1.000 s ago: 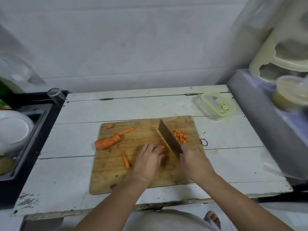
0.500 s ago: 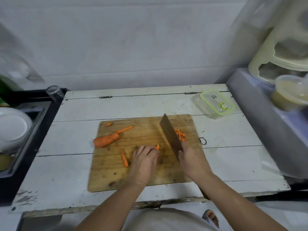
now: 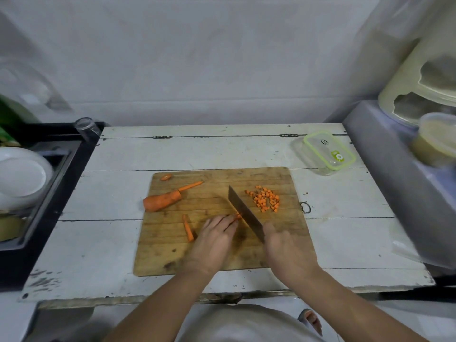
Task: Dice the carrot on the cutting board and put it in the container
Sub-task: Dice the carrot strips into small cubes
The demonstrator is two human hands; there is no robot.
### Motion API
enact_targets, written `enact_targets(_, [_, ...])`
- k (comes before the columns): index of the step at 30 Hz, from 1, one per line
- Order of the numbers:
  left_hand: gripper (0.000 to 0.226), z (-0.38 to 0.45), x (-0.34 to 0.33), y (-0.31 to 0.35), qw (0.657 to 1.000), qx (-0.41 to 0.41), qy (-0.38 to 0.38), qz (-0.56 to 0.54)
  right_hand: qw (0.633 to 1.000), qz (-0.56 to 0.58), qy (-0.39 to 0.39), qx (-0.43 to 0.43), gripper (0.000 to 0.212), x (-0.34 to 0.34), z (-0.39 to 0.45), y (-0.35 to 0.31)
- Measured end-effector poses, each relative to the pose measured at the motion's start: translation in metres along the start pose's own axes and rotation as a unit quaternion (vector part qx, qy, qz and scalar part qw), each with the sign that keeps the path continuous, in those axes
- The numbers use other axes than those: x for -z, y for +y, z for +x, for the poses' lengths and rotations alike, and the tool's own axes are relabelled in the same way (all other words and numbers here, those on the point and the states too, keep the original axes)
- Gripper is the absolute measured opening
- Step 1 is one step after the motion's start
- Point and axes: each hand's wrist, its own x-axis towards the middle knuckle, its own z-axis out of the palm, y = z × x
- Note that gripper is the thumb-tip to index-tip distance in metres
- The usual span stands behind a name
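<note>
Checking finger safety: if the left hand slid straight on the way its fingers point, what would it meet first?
Most likely the cleaver blade: the left hand fingertips hold the carrot strips right against it, with the diced pile beyond.

White plank table (paint worn) under cutting board, lidded container.
</note>
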Motion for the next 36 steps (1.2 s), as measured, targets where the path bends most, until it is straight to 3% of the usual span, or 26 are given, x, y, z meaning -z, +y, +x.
enact_targets(6, [0.059,0.001,0.000,-0.001,1.000,0.009,-0.021,-0.012,1.000,0.012,0.011,0.017,0.031,0.004,0.027,-0.014])
enact_targets(12, [0.076,-0.007,0.007,0.000,0.996,0.046,-0.051,-0.058,0.995,0.073,0.053,-0.039,0.019,-0.002,0.025,0.007])
enact_targets(19, [0.066,-0.007,0.004,0.000,0.995,0.044,-0.053,-0.073,1.000,0.001,-0.003,-0.001,0.021,0.004,0.006,-0.009])
enact_targets(25, [0.064,-0.009,0.003,-0.001,0.996,0.029,-0.045,-0.077,0.998,0.043,0.046,-0.001,0.019,0.004,0.043,-0.015])
enact_targets(31, [0.061,-0.008,-0.001,-0.002,0.994,0.047,-0.027,-0.093,1.000,0.009,0.017,-0.005,0.011,0.005,0.009,-0.006])
enact_targets(36, [0.052,-0.009,0.000,-0.004,0.993,0.039,-0.013,-0.112,1.000,-0.020,0.002,0.016,0.029,0.002,0.014,-0.026])
